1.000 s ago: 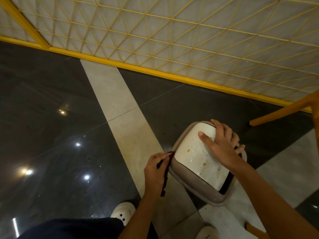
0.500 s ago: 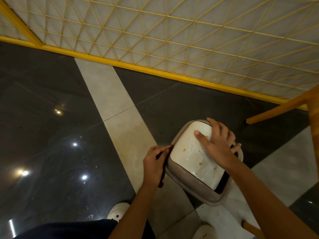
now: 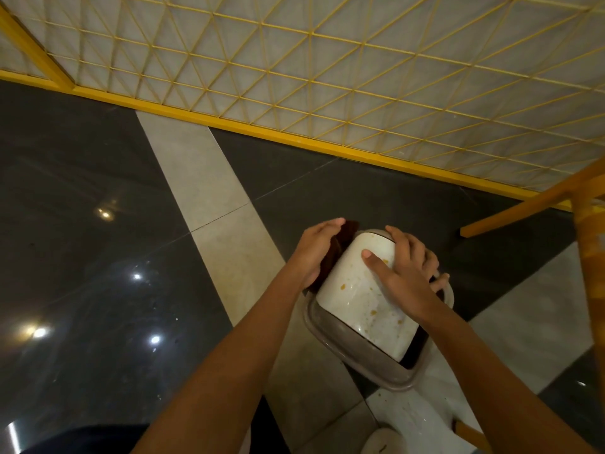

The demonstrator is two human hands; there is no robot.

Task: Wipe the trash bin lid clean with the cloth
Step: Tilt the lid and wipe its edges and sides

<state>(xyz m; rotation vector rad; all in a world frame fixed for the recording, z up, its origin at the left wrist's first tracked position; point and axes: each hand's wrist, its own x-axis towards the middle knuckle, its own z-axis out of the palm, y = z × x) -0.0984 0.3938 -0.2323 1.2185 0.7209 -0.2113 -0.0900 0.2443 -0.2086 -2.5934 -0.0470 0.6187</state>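
1. Gripping dark cloth (image 3: 339,252) in left hand (image 3: 322,249), pressing against white lid's (image 3: 357,306) left edge.
2. Clasping lid's right side with right hand (image 3: 406,273), steadying it on bin (image 3: 360,362).
3. Likely needing firm strokes over orange spots (image 3: 343,286).

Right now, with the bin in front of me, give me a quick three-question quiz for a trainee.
1. True or false: the right hand touches the white lid.
2. Which holds the dark cloth: A the left hand, B the right hand?
3. What shows that the lid is not yet clean?
Key: 1 true; 2 A; 3 orange spots on its top.
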